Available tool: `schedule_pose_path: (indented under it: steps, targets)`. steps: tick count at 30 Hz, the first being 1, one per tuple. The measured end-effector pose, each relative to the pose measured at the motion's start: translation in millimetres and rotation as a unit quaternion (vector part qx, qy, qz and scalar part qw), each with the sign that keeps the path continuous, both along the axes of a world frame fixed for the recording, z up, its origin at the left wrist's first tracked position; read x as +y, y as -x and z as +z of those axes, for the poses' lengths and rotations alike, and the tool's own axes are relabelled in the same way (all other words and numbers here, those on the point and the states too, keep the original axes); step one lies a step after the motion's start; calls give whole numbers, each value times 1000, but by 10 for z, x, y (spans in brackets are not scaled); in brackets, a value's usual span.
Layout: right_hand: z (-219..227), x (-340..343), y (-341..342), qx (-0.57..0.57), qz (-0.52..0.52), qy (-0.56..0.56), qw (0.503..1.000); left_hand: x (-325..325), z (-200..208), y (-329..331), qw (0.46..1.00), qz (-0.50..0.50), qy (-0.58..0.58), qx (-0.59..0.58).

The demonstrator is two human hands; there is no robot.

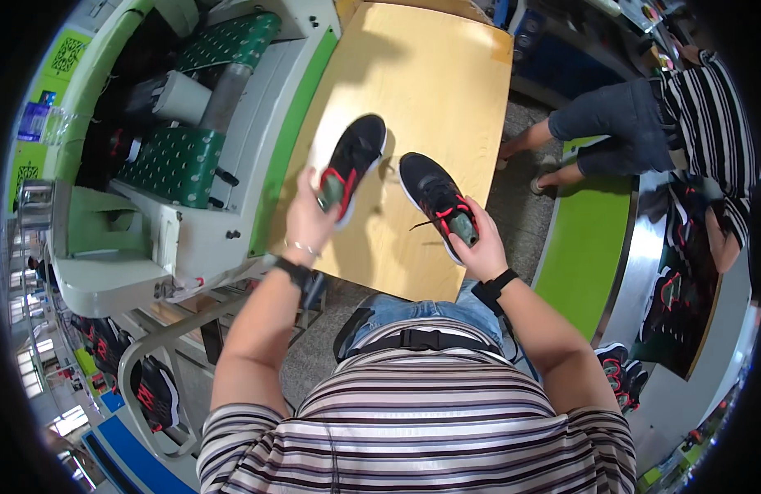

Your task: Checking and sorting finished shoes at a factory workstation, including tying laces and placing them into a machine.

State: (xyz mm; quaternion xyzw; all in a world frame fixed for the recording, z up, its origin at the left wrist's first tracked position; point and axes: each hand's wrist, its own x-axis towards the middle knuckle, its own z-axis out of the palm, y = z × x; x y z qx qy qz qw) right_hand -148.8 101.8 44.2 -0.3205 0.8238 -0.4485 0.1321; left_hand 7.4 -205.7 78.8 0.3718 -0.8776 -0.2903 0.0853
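Over the wooden tabletop (413,74), each of my hands grips a black sneaker with a white sole and red trim. My left hand (306,216) is closed round the heel of the left sneaker (360,146), whose toe points away and slightly right. A dark green shoe last (331,191) fills its opening. The other sneaker (424,181) has its heel in my right hand (484,249), the toe angled away to the left. Another green last (463,228) sits in that opening, and a dark lace end hangs off its side. Whether the soles touch the wood I cannot tell.
On the left stands a white machine (232,189) with a green studded belt (179,165). More black-and-red shoes (154,393) hang on a rack at lower left. A person in a striped top (709,123) works at right, beside a green-topped bench (586,239) and a shoe-bearing conveyor.
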Motion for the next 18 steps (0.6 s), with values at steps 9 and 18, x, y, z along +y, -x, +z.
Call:
schedule_pose_path:
  steps: [9, 18]
  targets:
    - [-51, 50, 14, -19, 12, -25, 999, 322, 142, -408, 997, 20, -65, 35]
    - [-42, 2, -1, -13, 11, -6, 1000, -186, -21, 314, 985, -61, -155, -46]
